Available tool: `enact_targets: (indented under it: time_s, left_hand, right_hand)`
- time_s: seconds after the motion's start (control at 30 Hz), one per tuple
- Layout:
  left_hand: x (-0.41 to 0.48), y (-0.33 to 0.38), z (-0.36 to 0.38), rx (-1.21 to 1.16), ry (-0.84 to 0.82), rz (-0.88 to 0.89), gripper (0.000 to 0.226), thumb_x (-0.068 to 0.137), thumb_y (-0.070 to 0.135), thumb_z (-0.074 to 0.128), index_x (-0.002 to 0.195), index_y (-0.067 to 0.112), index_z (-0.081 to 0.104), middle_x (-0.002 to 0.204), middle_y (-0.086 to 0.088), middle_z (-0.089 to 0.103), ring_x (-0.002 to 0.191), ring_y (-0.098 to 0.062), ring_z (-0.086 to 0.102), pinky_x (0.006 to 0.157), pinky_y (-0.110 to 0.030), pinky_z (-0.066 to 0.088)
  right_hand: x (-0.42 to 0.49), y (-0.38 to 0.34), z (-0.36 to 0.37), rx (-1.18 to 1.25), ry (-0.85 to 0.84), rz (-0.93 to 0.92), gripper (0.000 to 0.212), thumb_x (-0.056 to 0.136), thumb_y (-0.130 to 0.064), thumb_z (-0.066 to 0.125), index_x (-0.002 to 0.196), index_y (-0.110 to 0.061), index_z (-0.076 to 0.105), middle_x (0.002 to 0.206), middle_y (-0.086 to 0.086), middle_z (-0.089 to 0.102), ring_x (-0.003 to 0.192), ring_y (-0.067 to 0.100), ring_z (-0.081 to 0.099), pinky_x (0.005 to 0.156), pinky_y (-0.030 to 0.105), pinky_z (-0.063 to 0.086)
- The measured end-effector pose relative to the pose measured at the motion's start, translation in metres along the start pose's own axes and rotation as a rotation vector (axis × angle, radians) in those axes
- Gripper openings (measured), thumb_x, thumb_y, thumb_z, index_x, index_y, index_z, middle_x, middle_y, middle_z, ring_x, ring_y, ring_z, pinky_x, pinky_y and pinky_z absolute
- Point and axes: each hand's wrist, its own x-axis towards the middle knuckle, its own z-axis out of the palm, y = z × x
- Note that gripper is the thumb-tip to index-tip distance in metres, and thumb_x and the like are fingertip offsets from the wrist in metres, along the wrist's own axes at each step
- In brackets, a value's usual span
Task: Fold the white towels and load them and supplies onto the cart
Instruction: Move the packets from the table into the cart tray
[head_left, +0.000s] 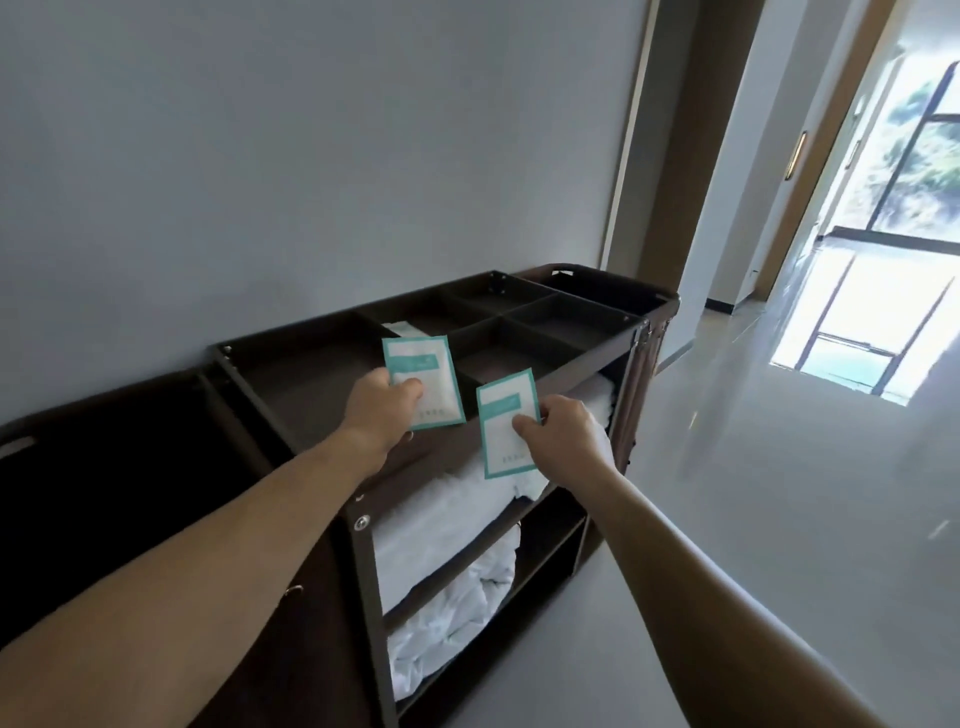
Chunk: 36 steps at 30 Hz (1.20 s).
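Left hand (379, 402) pinches flat teal-edged packet (423, 382); right hand (563, 434) pinches second packet (506, 423), over brown cart (358, 525), rumpled white towels (441, 540) shelved.

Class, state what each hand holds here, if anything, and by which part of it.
The left hand pinches one teal-bordered packet by its left edge. The right hand pinches a second packet by its right edge.

Lettering on each packet (423, 364) is unreadably small.
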Motion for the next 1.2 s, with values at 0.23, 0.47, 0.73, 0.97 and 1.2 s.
enact_targets:
  time_s: [0.23, 0.47, 0.73, 0.97, 1.2]
  left_hand:
    - [0.122, 0.017, 0.043, -0.037, -0.045, 0.026, 0.011, 0.096, 0.014, 0.051, 0.106, 0.016, 0.056, 0.092, 0.0, 0.063, 0.08, -0.017, 0.062, 0.055, -0.029, 0.051]
    - [0.216, 0.011, 0.02, -0.018, 0.043, 0.014, 0.01, 0.095, 0.012, 0.051, 0.098, 0.016, 0.06, 0.085, 0.001, 0.065, 0.072, -0.014, 0.063, 0.047, -0.025, 0.048]
    - [0.278, -0.016, -0.022, 0.039, 0.282, -0.062, 0.009, 0.09, 0.012, 0.056, 0.083, 0.015, 0.061, 0.077, -0.001, 0.066, 0.064, -0.015, 0.063, 0.039, -0.021, 0.047]
    - [0.306, -0.029, -0.017, 0.078, 0.424, -0.105, 0.015, 0.089, 0.009, 0.057, 0.092, 0.02, 0.066, 0.083, 0.005, 0.067, 0.075, -0.012, 0.065, 0.058, -0.023, 0.047]
    - [0.324, -0.027, 0.011, 0.146, 0.608, -0.161, 0.017, 0.088, 0.007, 0.059, 0.082, 0.022, 0.067, 0.078, 0.006, 0.068, 0.066, -0.009, 0.062, 0.043, -0.015, 0.044]
  right_hand:
    - [0.117, -0.009, 0.007, -0.075, 0.039, -0.017, 0.02, 0.091, -0.04, 0.056, 0.083, -0.021, 0.058, 0.082, -0.005, 0.065, 0.072, 0.012, 0.06, 0.056, 0.03, 0.046]
    - [0.22, -0.038, 0.03, -0.026, 0.002, -0.101, 0.013, 0.09, -0.034, 0.063, 0.09, -0.021, 0.065, 0.085, -0.006, 0.066, 0.076, 0.012, 0.065, 0.057, 0.027, 0.044]
    - [0.341, -0.074, 0.089, 0.028, -0.122, -0.218, 0.011, 0.083, -0.029, 0.074, 0.082, -0.023, 0.065, 0.077, -0.007, 0.062, 0.073, 0.014, 0.061, 0.062, 0.024, 0.04]
    - [0.439, -0.087, 0.161, 0.056, -0.363, -0.234, 0.02, 0.085, -0.029, 0.075, 0.072, -0.023, 0.061, 0.065, -0.012, 0.057, 0.054, -0.003, 0.051, 0.036, 0.011, 0.031]
    - [0.492, -0.089, 0.221, -0.016, -0.583, -0.282, 0.017, 0.085, -0.023, 0.07, 0.088, -0.006, 0.068, 0.084, 0.006, 0.068, 0.07, 0.018, 0.06, 0.051, 0.024, 0.04]
